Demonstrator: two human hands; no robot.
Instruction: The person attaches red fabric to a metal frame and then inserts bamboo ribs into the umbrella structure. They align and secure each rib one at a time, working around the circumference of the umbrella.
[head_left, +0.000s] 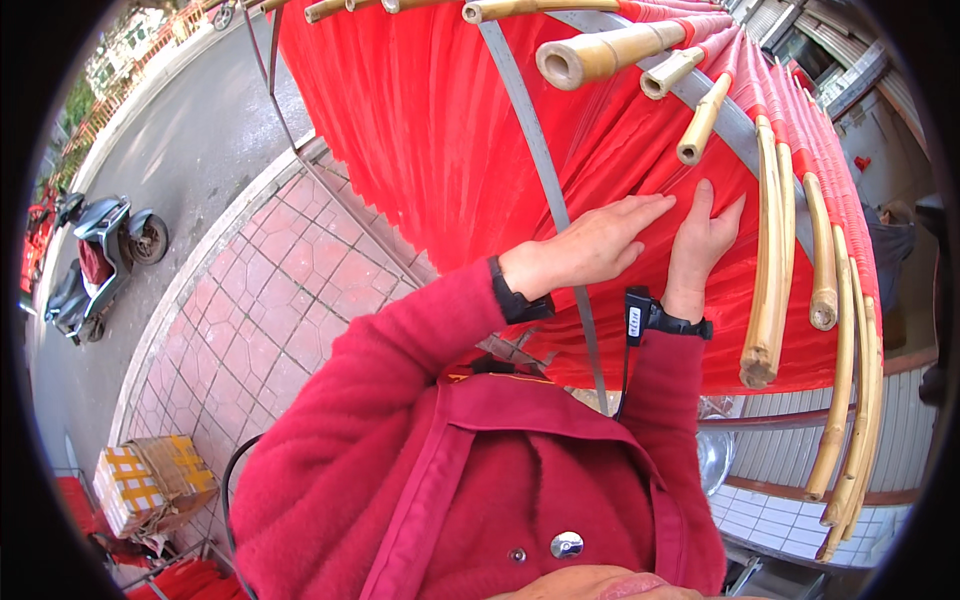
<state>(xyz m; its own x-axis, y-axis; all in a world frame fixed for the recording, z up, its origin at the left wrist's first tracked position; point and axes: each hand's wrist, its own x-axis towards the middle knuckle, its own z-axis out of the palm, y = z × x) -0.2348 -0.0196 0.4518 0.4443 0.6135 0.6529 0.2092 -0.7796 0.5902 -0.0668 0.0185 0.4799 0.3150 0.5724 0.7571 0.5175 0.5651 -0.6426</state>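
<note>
Cloth, red and pleated, hangs in front of the person over the paving, spread below a row of bamboo poles, cut ends sticking out. Grey bars run along and down it.

Progress: cloth is already up, with red wrapping round the poles' upper parts. Work in hand looks like smoothing or arranging the folds; pleats near the hands look uneven, so some evening-out is probably left. Can't judge the far side.

Left hand reaches across to the right, fingers extended together, pointing at the other hand; elbow bent out wide. Right hand stands upright, fingers up, thumb side toward the left hand, just left of the longest poles. Neither hand grasps anything; both released, flat-ish. Actual contact with cloth: can't tell. Black straps on both wrists.

Further out: taped box lower left on the paving, scooter on the road, white tiles lower right.
</note>
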